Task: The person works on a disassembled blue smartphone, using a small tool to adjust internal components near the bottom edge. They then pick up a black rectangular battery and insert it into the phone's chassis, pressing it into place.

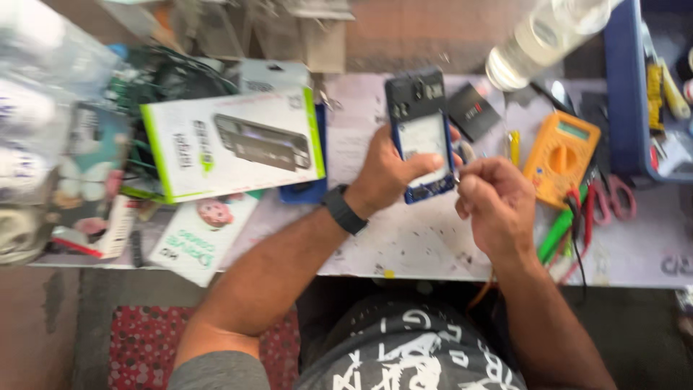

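Head view: left hand (386,173) gripping an opened blue phone (420,133), right hand (494,202) curled, pinching a small tool.

Even, bright daylight, soft shadows only. Whole frame motion-blurred; print on the white box (234,142) unreadable. Left of that box, clear packaging washes out in glare. Far right of it, the bottle (543,37) is smeared and overexposed.

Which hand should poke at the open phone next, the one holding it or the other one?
Probably the right hand. It sits beside the blue phone's lower edge, pinching what looks like a small metal tool, too blurred to name. The left hand is busy gripping the phone, thumb across its open back.
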